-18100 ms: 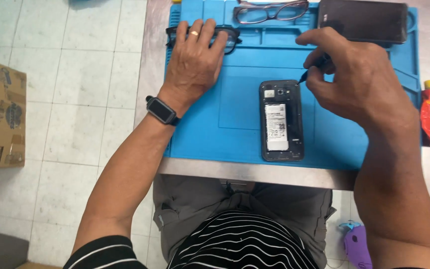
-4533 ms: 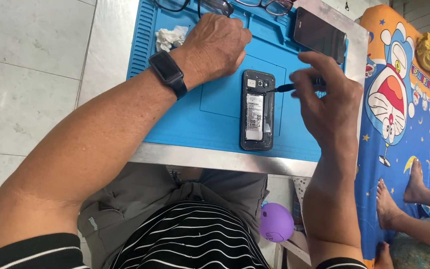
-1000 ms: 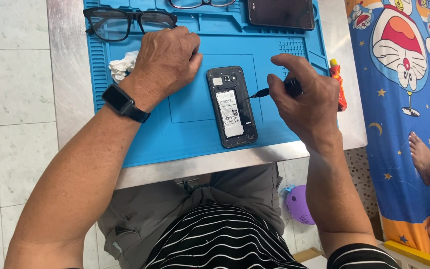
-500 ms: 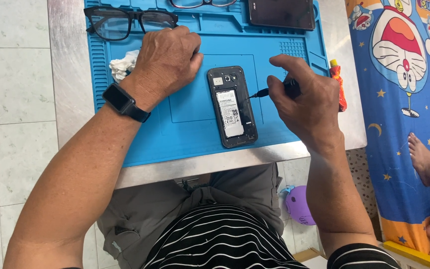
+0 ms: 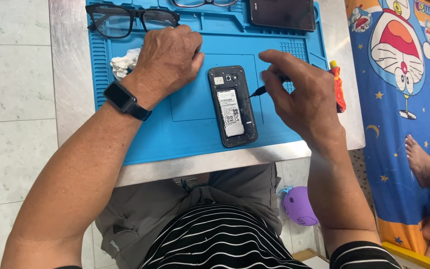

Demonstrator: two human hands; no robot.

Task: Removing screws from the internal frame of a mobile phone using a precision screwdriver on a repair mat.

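A black phone (image 5: pixel 232 106) lies back-up with its cover off on a blue work mat (image 5: pixel 190 124), its white-labelled battery showing. My right hand (image 5: pixel 299 94) grips a thin black screwdriver (image 5: pixel 259 90) whose tip touches the phone's right edge. My left hand (image 5: pixel 167 60) rests curled on the mat just left of the phone's top, holding nothing visible. A black watch (image 5: pixel 125 99) sits on my left wrist.
Black glasses (image 5: pixel 130 19) and a crumpled white tissue (image 5: pixel 123 63) lie at the mat's left. A second pair of glasses (image 5: pixel 205 2) and a dark phone (image 5: pixel 283 13) are at the top. A small red-orange bottle (image 5: pixel 337 87) lies on the steel table (image 5: pixel 70 84). Another person's bare feet (image 5: pixel 426 159) rest on a cartoon blanket at right.
Over the last second, almost nothing has moved; my right hand keeps the screwdriver tip at the phone's right edge and my left hand stays put.
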